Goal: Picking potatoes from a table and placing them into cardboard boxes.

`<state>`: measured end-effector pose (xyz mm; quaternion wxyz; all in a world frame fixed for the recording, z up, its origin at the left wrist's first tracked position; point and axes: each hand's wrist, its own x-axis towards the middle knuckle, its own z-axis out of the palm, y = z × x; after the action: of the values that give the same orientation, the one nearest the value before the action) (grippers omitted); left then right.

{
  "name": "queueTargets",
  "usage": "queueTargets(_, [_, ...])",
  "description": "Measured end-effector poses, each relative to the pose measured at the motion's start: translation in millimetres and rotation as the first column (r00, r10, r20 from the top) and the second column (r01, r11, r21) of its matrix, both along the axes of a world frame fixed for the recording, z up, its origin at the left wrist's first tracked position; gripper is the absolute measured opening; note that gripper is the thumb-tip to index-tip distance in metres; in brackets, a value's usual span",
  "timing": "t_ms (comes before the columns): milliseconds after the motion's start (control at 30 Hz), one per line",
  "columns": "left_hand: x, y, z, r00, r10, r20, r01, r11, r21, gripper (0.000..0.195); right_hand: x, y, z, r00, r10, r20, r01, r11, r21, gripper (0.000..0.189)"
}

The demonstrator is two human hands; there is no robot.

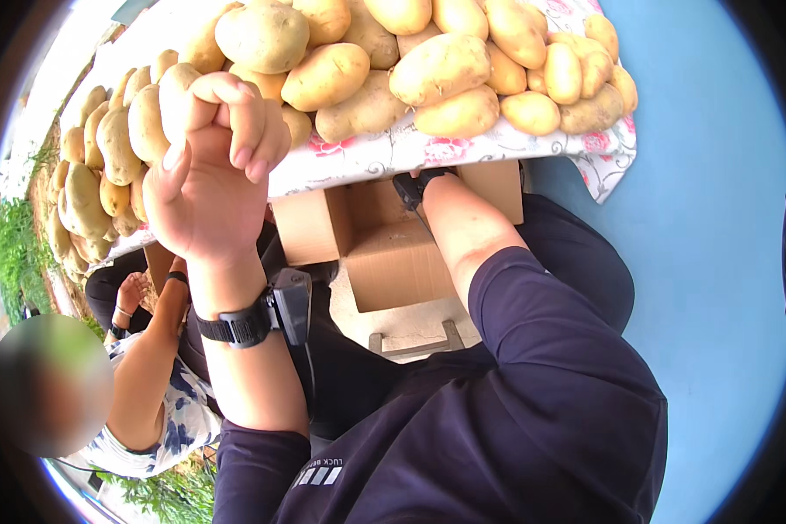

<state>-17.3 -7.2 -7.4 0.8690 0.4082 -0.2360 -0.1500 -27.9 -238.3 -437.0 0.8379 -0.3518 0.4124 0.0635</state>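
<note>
My left hand point(219, 160) is raised before the potatoes, palm towards me. Its fingers curl loosely, the thumb stands apart, and nothing is held. Behind it, many potatoes point(442, 69) lie heaped along a tabletop covered by a white floral tablecloth point(367, 160). My right forearm point(468, 219) reaches down into an open cardboard box point(399, 268) under the table's edge. The cloth and the wrist device hide nearly all of my right hand, so its grip cannot be seen. A black strap with a device point(291, 306) sits on my left wrist.
A person point(147, 386) in a patterned top sits close on my left, arms under the table. A blue surface point(701, 262) borders my right side. Between my knees, part of a low metal frame point(419, 347) shows on the floor. Green plants point(16, 255) grow at far left.
</note>
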Motion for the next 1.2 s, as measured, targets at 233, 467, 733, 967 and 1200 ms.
queueTargets(233, [-3.9, 3.3, -3.6, 1.0, 0.016, -0.003, -0.015, 0.997, 0.074, 0.059, 21.2, -6.7, 4.1, 0.997, -0.075, -0.028, 0.077, 0.991, 0.105, 0.047])
queueTargets(467, [-5.4, 1.2, -1.9, 1.0, 0.008, -0.005, -0.007, 0.99, 0.142, 0.054, 29.5, -17.6, 6.4, 0.988, -0.137, -0.069, 0.148, 0.969, 0.199, 0.046])
queueTargets(733, [-1.1, -1.8, -5.8, 0.999, -0.046, -0.01, 0.047, 0.992, 0.114, 0.056, 45.4, -29.7, 11.3, 0.971, -0.198, -0.133, 0.227, 0.94, 0.255, 0.044])
queueTargets(967, [-0.6, -1.0, -7.4, 1.0, -0.004, -0.016, 0.005, 0.998, 0.068, 0.063, -10.8, -5.8, 40.4, 0.955, -0.252, -0.156, 0.289, 0.909, 0.3, 0.043])
queueTargets(1200, [2.2, -4.3, -4.6, 0.997, -0.081, -0.014, 0.081, 0.997, 0.012, 0.067, -66.1, 3.6, 69.8, 0.957, -0.242, -0.159, 0.288, 0.86, 0.421, 0.037])
